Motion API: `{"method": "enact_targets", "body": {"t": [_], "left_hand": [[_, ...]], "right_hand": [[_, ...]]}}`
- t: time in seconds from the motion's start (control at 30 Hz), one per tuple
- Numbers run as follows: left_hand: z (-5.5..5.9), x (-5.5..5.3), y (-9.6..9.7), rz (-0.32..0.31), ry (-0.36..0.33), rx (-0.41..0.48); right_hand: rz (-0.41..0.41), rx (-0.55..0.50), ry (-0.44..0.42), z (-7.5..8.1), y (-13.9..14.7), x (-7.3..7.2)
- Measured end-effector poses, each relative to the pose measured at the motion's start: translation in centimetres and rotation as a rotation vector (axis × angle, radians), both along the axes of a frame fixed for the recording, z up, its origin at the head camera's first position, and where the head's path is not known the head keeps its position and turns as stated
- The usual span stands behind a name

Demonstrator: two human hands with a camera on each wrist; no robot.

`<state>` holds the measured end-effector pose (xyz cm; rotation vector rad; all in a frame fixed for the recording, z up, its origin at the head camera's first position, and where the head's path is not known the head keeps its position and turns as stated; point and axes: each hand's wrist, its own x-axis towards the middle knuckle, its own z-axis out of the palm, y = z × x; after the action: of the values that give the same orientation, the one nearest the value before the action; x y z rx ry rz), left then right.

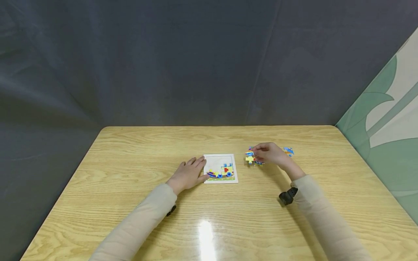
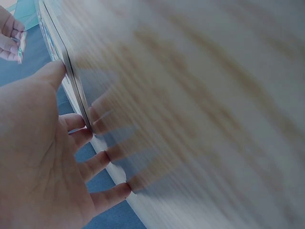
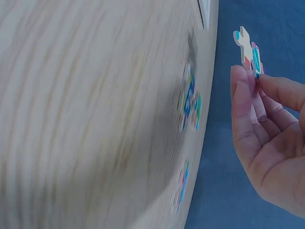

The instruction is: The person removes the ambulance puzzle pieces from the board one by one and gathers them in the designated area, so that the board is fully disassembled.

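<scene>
A square jigsaw board [image 1: 212, 161] with a white border lies on the table, its lower part filled with a colourful vehicle picture. My left hand [image 1: 188, 175] rests at the board's left side, fingers extended, thumb at the lower left corner; in the left wrist view the thumb and fingertips touch the board's edge [image 2: 76, 88]. To the right of the board, my right hand [image 1: 271, 153] pinches jigsaw pieces between thumb and fingers, raised above the table. A yellow piece [image 1: 250, 159] and a blue-and-white piece [image 1: 249, 153] show at the fingertips; the right wrist view has a pale piece [image 3: 245, 47] overlapping a blue one.
Loose jigsaw pieces [image 1: 259, 163] lie on the wooden table [image 1: 130, 156] below the right hand. Another blue piece [image 1: 289, 151] lies just beyond the right wrist. A dark curtain [image 1: 196, 65] hangs behind the table, and a green-and-white patterned panel [image 1: 388, 127] stands along the right.
</scene>
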<state>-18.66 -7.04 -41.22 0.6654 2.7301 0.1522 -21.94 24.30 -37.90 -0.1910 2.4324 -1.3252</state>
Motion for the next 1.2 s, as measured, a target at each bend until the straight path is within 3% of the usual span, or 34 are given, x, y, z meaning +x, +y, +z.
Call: {"method": "enact_targets", "body": {"t": [0.53, 1.2], "left_hand": [[0.0, 0.0, 0.0, 0.006, -0.001, -0.001], [0.1, 0.0, 0.0, -0.002, 0.017, 0.017]], "right_hand": [[-0.011, 0.061, 0.008, 0.0, 3.5, 0.6], [-0.045, 0.107, -0.032, -1.1, 6.8, 0.5]]}}
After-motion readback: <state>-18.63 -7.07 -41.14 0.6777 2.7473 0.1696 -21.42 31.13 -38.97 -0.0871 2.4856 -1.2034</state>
